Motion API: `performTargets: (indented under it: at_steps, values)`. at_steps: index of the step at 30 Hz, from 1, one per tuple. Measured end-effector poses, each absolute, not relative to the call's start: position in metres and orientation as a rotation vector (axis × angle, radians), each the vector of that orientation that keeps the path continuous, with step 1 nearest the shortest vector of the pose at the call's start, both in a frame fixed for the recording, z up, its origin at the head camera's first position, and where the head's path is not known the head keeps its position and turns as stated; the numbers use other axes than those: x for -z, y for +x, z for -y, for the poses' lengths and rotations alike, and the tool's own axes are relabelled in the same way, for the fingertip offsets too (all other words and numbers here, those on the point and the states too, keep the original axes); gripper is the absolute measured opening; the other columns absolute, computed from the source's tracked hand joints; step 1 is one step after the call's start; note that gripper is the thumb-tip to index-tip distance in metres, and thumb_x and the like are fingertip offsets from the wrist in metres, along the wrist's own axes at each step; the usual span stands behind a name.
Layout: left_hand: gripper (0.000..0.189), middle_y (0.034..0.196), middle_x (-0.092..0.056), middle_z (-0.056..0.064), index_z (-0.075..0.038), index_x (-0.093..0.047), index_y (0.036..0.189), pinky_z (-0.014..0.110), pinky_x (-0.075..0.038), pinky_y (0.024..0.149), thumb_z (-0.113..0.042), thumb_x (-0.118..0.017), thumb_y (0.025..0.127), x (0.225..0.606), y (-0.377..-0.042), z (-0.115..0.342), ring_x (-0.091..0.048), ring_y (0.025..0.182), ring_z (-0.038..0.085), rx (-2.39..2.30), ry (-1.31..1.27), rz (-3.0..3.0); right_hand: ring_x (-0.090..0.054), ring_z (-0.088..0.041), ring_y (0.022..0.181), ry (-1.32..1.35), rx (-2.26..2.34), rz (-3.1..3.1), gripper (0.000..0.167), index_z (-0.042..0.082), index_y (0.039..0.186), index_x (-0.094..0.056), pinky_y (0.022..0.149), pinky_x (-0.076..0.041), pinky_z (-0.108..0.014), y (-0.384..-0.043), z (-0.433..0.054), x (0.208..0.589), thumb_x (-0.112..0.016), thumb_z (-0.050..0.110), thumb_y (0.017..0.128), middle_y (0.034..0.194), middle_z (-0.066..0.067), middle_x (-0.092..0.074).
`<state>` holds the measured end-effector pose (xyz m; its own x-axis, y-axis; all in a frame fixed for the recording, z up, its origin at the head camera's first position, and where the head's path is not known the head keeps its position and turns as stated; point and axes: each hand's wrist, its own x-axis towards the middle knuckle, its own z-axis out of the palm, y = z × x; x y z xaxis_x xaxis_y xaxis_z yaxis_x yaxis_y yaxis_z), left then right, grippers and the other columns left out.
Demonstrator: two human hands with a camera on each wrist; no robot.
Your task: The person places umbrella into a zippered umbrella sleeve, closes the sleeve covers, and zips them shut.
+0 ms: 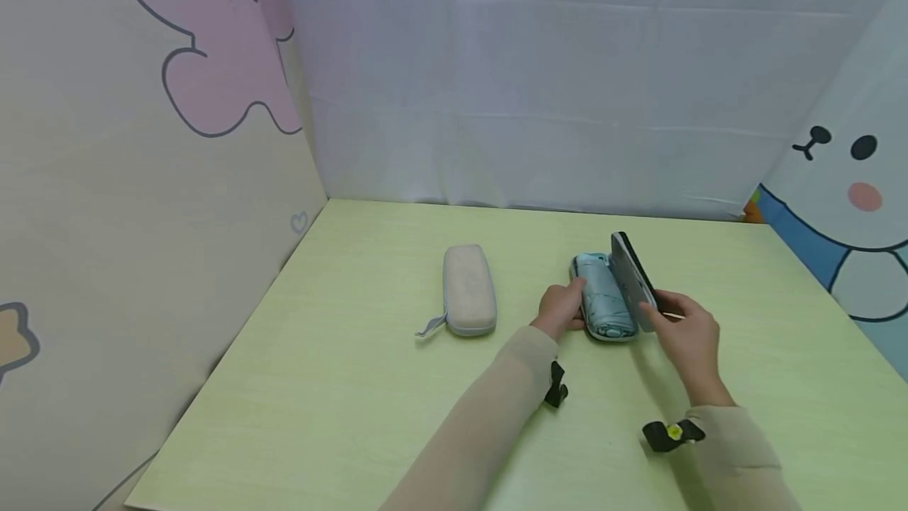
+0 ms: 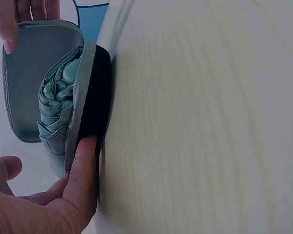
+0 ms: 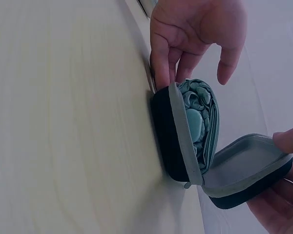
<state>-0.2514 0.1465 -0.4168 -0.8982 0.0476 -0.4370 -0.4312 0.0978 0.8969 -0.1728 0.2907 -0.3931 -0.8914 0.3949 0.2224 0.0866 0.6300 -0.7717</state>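
A zip case (image 1: 587,334) lies unfolded on the table, its dark outside and grey rim plain in the right wrist view. Inside its lower half sits a compact folded umbrella (image 3: 201,112) of pleated teal fabric with a rounded end. My left hand (image 1: 561,308) rests its fingers along the near side of that half, thumb held away from the umbrella. With thumb inside and fingers behind, my right hand (image 1: 684,341) pinches the case lid (image 3: 254,156), which stands tilted up on the right. Part of the left hand's fingers is hidden behind the case.
Left of the hands, a closed beige case (image 1: 470,290) with a grey strap (image 1: 430,326) lies on the pale yellow-green table (image 1: 319,416). A white cloth (image 1: 539,85) hangs behind the table. Walls with cartoon figures stand at both sides.
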Motion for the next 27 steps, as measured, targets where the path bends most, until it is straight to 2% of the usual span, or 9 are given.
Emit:
performTargets:
  at_steps: [2,3,12,16,20,27]
  values:
    - [0.041,0.07,-0.053,0.008,-0.001,-0.058,0.102,0.035,-0.053,0.064,-0.04,-0.053,0.091,0.417,-0.251,-0.146,-0.057,0.058,0.019,-1.868,-0.379,-2.021,-0.062,-0.033,0.093,-0.363,-1.142,2.493,0.043,-0.005,0.118,-0.059,0.056,-0.041,-0.007,-0.173,-0.288,0.393,-0.066,0.023,0.087,0.111,-0.025,-0.06]
    - [0.04,0.07,-0.053,0.008,-0.001,-0.058,0.101,0.035,-0.053,0.064,-0.04,-0.053,0.091,0.417,-0.251,-0.146,-0.057,0.058,0.019,-1.874,-0.38,-2.016,-0.061,-0.035,0.094,-0.355,-1.142,2.496,0.043,-0.005,0.118,-0.059,0.056,-0.041,-0.007,-0.173,-0.288,0.393,-0.067,0.023,0.087,0.111,-0.025,-0.06]
    - [0.043,0.076,-0.054,0.01,0.002,-0.056,0.112,0.036,-0.053,0.067,-0.036,-0.053,0.093,0.417,-0.249,-0.145,-0.059,0.062,0.02,-1.906,-0.382,-2.002,-0.061,-0.036,0.092,-0.286,-1.077,2.509,0.04,-0.007,0.115,-0.06,0.058,-0.042,-0.009,-0.173,-0.282,0.395,-0.069,0.017,0.084,0.107,-0.025,-0.061]
    - [0.043,0.075,-0.053,0.01,0.002,-0.055,0.113,0.036,-0.053,0.067,-0.036,-0.053,0.093,0.416,-0.248,-0.144,-0.059,0.061,0.02,-1.913,-0.375,-2.002,-0.061,-0.036,0.093,-0.211,-1.006,2.514,0.039,-0.008,0.114,-0.06,0.069,-0.051,-0.027,-0.175,-0.278,0.396,-0.071,0.013,0.082,0.106,-0.025,-0.061]
    - [0.044,0.073,-0.053,0.009,0.002,-0.055,0.114,0.036,-0.053,0.067,-0.036,-0.052,0.093,0.417,-0.249,-0.143,-0.058,0.059,0.019,-1.926,-0.371,-2.0,-0.06,-0.037,0.09,-0.098,-0.914,2.504,0.038,-0.009,0.11,-0.061,0.074,-0.049,-0.047,-0.177,-0.273,0.4,-0.074,0.009,0.079,0.102,-0.025,-0.061]
    - [0.038,0.067,-0.054,0.009,0.0,-0.058,0.101,0.034,-0.053,0.059,-0.036,-0.054,0.092,0.423,-0.254,-0.147,-0.056,0.052,0.019,-1.916,-0.376,-2.008,-0.059,-0.039,0.088,-0.011,-0.809,2.528,0.038,-0.01,0.107,-0.062,0.074,-0.045,-0.05,-0.178,-0.267,0.402,-0.076,0.007,0.075,0.098,-0.026,-0.06]
